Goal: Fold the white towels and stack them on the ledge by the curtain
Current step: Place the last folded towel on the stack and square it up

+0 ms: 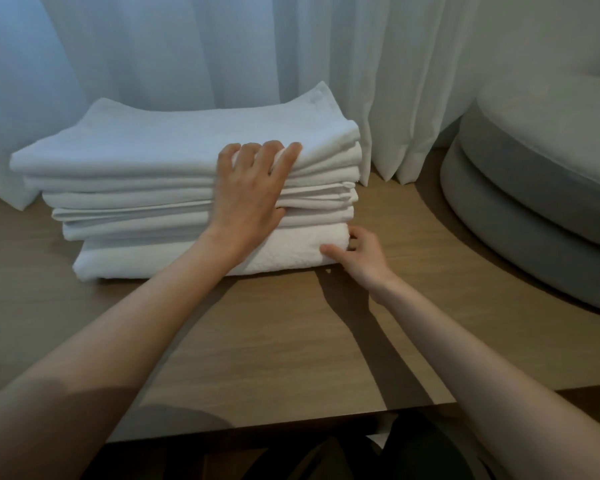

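Observation:
A stack of several folded white towels (160,161) rests on the wooden ledge (274,341), close against the white curtain (222,46). My left hand (250,192) lies against the stack's front right side, fingers curled over the edge of the upper towels and thumb pressed lower down. My right hand (359,252) touches the right end of the thick bottom towel (187,258), thumb on its front face and fingers around its corner.
A grey and off-white upholstered seat (534,202) curves along the ledge's right side. The ledge's front edge runs across the bottom, with dark clothing below it. Bare wood lies between the stack and that edge.

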Available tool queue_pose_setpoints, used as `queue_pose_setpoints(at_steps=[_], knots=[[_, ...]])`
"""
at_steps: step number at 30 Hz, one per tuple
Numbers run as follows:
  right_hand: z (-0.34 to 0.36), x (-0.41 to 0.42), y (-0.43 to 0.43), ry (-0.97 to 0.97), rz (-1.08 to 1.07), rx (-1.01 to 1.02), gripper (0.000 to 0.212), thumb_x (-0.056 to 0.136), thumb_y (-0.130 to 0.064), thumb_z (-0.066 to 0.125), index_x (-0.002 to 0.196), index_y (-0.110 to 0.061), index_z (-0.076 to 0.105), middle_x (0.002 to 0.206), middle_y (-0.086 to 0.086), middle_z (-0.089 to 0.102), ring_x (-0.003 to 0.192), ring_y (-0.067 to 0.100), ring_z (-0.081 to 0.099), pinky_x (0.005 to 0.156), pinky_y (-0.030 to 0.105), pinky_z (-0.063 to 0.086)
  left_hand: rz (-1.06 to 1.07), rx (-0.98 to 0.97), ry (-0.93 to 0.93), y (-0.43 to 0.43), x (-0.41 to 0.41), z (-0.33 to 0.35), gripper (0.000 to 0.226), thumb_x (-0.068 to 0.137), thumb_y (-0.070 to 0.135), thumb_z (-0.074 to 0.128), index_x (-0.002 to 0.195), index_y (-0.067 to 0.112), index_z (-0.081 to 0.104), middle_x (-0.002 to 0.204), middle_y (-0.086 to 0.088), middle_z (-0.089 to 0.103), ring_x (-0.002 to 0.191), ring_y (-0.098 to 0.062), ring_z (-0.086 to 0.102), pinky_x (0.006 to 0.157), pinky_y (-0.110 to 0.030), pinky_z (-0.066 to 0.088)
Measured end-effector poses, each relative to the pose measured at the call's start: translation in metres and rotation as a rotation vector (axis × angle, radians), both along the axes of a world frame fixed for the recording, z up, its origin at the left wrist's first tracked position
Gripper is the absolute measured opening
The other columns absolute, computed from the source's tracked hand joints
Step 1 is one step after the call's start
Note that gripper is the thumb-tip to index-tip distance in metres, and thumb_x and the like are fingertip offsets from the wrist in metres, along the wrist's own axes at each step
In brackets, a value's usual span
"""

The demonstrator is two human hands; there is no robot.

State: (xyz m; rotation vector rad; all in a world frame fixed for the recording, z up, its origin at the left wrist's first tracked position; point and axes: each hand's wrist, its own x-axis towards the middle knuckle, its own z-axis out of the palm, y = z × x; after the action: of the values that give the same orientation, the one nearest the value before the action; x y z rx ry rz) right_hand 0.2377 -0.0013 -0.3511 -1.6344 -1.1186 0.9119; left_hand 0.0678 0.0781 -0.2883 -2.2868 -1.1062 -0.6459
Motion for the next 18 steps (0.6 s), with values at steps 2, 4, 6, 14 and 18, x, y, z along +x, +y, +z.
queue_pose_setpoints(at_steps=[2, 4, 6, 14, 18], knots=[[0.001, 0.002, 0.004, 0.013, 0.004, 0.020, 0.027, 0.087, -0.018, 0.069, 0.110, -0.019, 0.055, 0.107, -0.001, 0.062, 0.094, 0.013, 0.063, 0.071, 0.019, 0.051, -0.004, 0.006, 0.007, 0.001, -0.003, -0.001, 0.075, 0.071, 0.020, 0.067, 0.139, 0.017, 0.036, 0.127, -0.007, 0.050, 0.111, -0.030, 0.050, 0.096, -0.043, 0.028], [-0.002, 0.001, 0.006, 0.052, -0.010, 0.015, 0.030, 0.088, -0.015, 0.067, 0.116, -0.015, 0.056, 0.113, 0.003, 0.063, 0.100, 0.017, 0.062, 0.072, 0.018, 0.050, -0.015, 0.004, 0.028, 0.002, -0.005, -0.002, 0.076, 0.073, 0.021, 0.067, 0.141, 0.017, 0.035, 0.129, -0.007, 0.049, 0.112, -0.029, 0.049, 0.099, -0.042, 0.029], [-0.002, -0.002, 0.006, 0.040, -0.032, 0.002, 0.039, 0.088, -0.014, 0.067, 0.124, -0.013, 0.053, 0.121, 0.005, 0.060, 0.105, 0.018, 0.060, 0.073, 0.019, 0.050, -0.034, 0.002, 0.050, 0.002, -0.009, -0.001, 0.077, 0.075, 0.024, 0.067, 0.143, 0.017, 0.032, 0.131, -0.008, 0.047, 0.115, -0.029, 0.047, 0.103, -0.042, 0.028], [0.023, -0.001, 0.013, 0.019, -0.008, 0.167, 0.066, 0.084, -0.011, 0.071, 0.141, -0.022, 0.038, 0.113, -0.025, 0.051, 0.100, -0.012, 0.051, 0.074, 0.001, 0.043, 0.095, -0.061, 0.038, 0.000, -0.054, 0.004, 0.089, 0.071, 0.032, 0.073, 0.147, 0.025, 0.027, 0.135, -0.011, 0.044, 0.123, -0.033, 0.041, 0.109, -0.054, 0.020], [0.022, -0.012, 0.003, -0.137, -0.053, 0.137, 0.060, 0.094, -0.005, 0.054, 0.146, -0.015, 0.028, 0.141, -0.003, 0.043, 0.129, 0.010, 0.038, 0.099, 0.021, 0.033, 0.150, -0.142, -0.025, -0.003, -0.082, 0.002, 0.092, 0.068, 0.026, 0.078, 0.147, 0.025, 0.030, 0.137, -0.009, 0.044, 0.127, -0.032, 0.039, 0.112, -0.052, 0.014]])
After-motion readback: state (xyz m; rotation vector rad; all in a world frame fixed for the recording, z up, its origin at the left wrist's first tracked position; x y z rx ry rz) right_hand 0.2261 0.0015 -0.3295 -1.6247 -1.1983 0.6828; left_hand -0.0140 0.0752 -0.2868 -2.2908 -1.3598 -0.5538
